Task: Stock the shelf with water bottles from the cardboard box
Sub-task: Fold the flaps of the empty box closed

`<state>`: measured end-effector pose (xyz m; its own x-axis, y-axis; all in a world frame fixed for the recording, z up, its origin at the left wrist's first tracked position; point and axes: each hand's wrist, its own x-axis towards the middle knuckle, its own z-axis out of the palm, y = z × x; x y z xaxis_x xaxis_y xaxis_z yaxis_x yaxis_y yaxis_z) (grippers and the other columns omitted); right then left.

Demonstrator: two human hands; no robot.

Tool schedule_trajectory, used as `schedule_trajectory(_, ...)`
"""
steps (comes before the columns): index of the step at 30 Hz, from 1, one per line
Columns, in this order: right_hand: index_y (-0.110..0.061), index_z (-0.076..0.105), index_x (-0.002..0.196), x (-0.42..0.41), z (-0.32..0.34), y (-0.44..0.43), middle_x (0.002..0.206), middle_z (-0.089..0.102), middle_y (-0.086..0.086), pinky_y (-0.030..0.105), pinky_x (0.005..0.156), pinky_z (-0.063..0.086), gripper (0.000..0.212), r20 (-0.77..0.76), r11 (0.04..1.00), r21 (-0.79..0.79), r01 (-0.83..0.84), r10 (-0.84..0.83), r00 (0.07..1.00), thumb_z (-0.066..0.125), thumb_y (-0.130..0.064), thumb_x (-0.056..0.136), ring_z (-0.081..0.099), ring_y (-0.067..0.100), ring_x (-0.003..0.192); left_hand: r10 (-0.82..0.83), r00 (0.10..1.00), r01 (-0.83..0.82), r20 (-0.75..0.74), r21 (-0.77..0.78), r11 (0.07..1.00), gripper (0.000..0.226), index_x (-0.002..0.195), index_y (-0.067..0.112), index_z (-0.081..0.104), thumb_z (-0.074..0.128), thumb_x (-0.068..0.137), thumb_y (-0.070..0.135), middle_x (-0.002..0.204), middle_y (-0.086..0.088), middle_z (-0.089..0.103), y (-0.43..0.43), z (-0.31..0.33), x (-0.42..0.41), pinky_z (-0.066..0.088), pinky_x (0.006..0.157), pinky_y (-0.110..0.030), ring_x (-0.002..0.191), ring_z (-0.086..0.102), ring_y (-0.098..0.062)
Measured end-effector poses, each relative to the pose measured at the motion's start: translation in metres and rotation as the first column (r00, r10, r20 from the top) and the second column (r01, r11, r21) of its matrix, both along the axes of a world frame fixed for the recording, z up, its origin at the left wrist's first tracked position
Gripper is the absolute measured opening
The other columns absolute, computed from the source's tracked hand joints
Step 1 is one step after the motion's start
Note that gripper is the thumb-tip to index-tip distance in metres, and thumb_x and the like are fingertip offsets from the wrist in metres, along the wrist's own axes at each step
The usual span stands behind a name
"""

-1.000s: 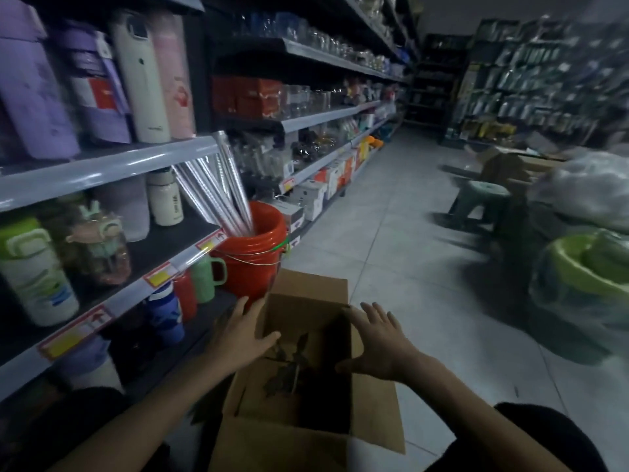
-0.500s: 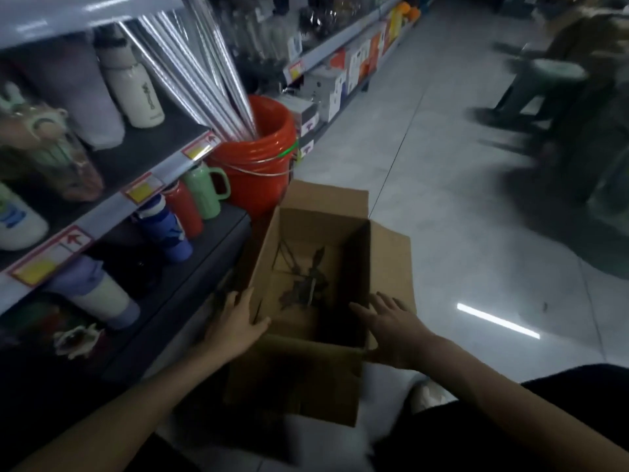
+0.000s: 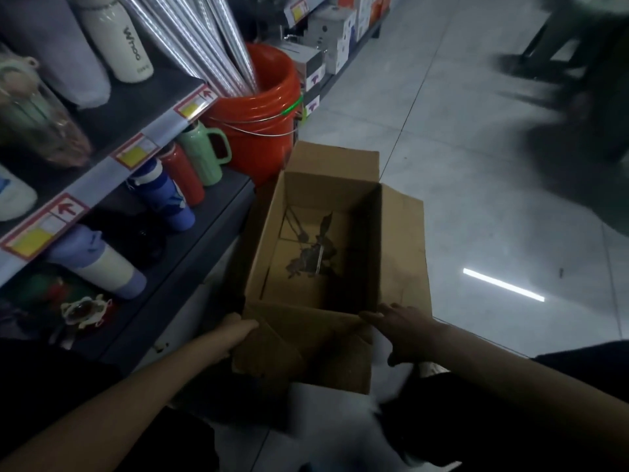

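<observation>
An open cardboard box (image 3: 401, 240) sits on the floor beside the shelf (image 3: 112, 158). Inside I see only a dark printed mark on its bottom, no bottles. My left hand (image 3: 235, 332) grips the box's near left corner. My right hand (image 3: 398, 321) holds the near right edge, fingers over the rim. On the bottom shelf stand a blue bottle (image 3: 163, 195), a red bottle (image 3: 182, 172), a green mug-style bottle (image 3: 200, 151) and a lilac-and-cream bottle (image 3: 98, 264). A cream bottle (image 3: 119, 32) stands on the shelf above.
A red bucket (image 3: 265, 107) holding silver rolls (image 3: 211, 39) stands on the floor just beyond the box. White boxed goods (image 3: 333, 39) line the shelf further along. Grey tiled floor (image 3: 442, 131) stretches right; blurred dark furniture (image 3: 578, 80) sits at the far right.
My view has tipped down toward the box and floor. Both hands slid from the box's inner sides back to its near edge and took hold of it.
</observation>
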<state>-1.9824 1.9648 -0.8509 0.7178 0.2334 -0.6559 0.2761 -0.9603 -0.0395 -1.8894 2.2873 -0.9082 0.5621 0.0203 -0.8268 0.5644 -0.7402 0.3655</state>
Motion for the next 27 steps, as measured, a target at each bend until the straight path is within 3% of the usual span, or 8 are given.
schedule_trajectory(5,-0.032,0.011,0.162,-0.001,-0.003,0.000,0.154,0.037,0.013,0.044,0.099,0.053,0.115,-0.048,0.999,0.043,-0.018,0.020,0.999,0.088,-0.037,0.077,0.048,0.035,0.132,0.001,0.999,-0.002,-0.053,-0.022,1.000,0.036,0.125,0.015,0.061,0.067,0.096,0.036,0.124,-0.006,0.060,-0.002,0.001,0.003,0.045,0.085,-0.035,0.110,0.056,-0.027)
schedule_trajectory(7,-0.034,0.014,0.162,-0.004,-0.004,0.002,0.154,0.036,0.012,0.043,0.099,0.051,0.110,-0.043,0.996,0.073,-0.049,0.052,0.998,0.086,-0.038,0.078,0.046,0.034,0.133,0.012,0.995,-0.016,-0.100,-0.043,0.999,0.042,0.122,0.013,0.064,0.077,0.089,0.036,0.125,-0.006,0.063,-0.002,0.001,0.007,0.045,0.082,-0.036,0.111,0.057,-0.027)
schedule_trajectory(11,-0.035,0.023,0.158,-0.006,0.004,0.011,0.153,0.040,0.007,0.046,0.107,0.046,0.107,-0.197,0.990,0.119,0.079,-0.054,0.979,0.083,-0.059,0.073,0.047,0.034,0.134,0.070,0.984,-0.091,-0.167,-0.121,0.988,0.075,0.117,0.009,0.067,0.100,0.055,0.036,0.118,-0.008,0.069,0.003,0.003,0.015,0.050,0.087,-0.031,0.111,0.061,-0.027)
schedule_trajectory(16,-0.016,0.068,0.131,0.005,0.023,0.022,0.128,0.068,0.008,0.029,0.092,0.048,0.035,-0.131,0.969,0.181,0.168,-0.146,0.981,0.066,-0.025,0.097,0.064,0.028,0.118,0.104,0.935,-0.145,-0.338,-0.100,0.984,0.016,0.085,0.002,0.063,0.074,0.089,0.013,0.082,-0.012,0.063,0.008,0.017,0.012,0.053,0.078,-0.037,0.078,0.062,-0.025)
schedule_trajectory(20,-0.009,0.075,0.100,0.008,0.010,-0.002,0.095,0.073,0.007,0.028,0.078,0.057,0.017,-0.234,0.817,0.398,0.418,-0.351,0.907,0.058,-0.007,0.099,0.071,0.026,0.091,0.277,0.866,-0.370,-0.417,-0.159,0.915,0.012,0.087,0.004,0.061,0.057,0.098,0.010,0.071,-0.013,0.063,0.014,0.008,-0.003,0.057,0.077,-0.042,0.066,0.064,-0.025)
schedule_trajectory(22,-0.013,0.074,0.103,0.008,-0.004,-0.015,0.095,0.070,0.000,0.018,0.073,0.052,0.011,-0.144,0.858,0.351,0.376,-0.348,0.927,0.066,-0.019,0.098,0.070,0.021,0.091,0.296,0.882,-0.382,-0.365,-0.191,0.904,0.017,0.089,0.005,0.060,0.052,0.100,0.014,0.076,-0.014,0.068,0.014,0.007,-0.010,0.057,0.071,-0.042,0.073,0.065,-0.025)
schedule_trajectory(25,-0.019,0.063,0.129,0.009,-0.021,-0.023,0.116,0.062,-0.002,0.014,0.079,0.050,0.040,0.016,0.903,0.253,0.348,-0.364,0.931,0.073,-0.032,0.093,0.063,0.013,0.106,0.237,0.948,-0.275,-0.213,-0.176,0.945,0.017,0.110,0.008,0.060,0.053,0.102,0.021,0.101,-0.015,0.074,0.016,0.005,-0.014,0.054,0.085,-0.040,0.092,0.071,-0.028)
schedule_trajectory(27,-0.023,0.048,0.146,0.007,-0.023,-0.018,0.137,0.051,0.004,0.032,0.094,0.053,0.064,0.121,0.961,0.123,0.250,-0.264,0.957,0.076,-0.033,0.090,0.054,0.024,0.124,0.200,0.972,-0.214,-0.119,-0.114,0.970,0.020,0.116,0.008,0.056,0.052,0.103,0.023,0.108,-0.014,0.071,0.021,-0.001,-0.015,0.052,0.092,-0.040,0.098,0.067,-0.027)
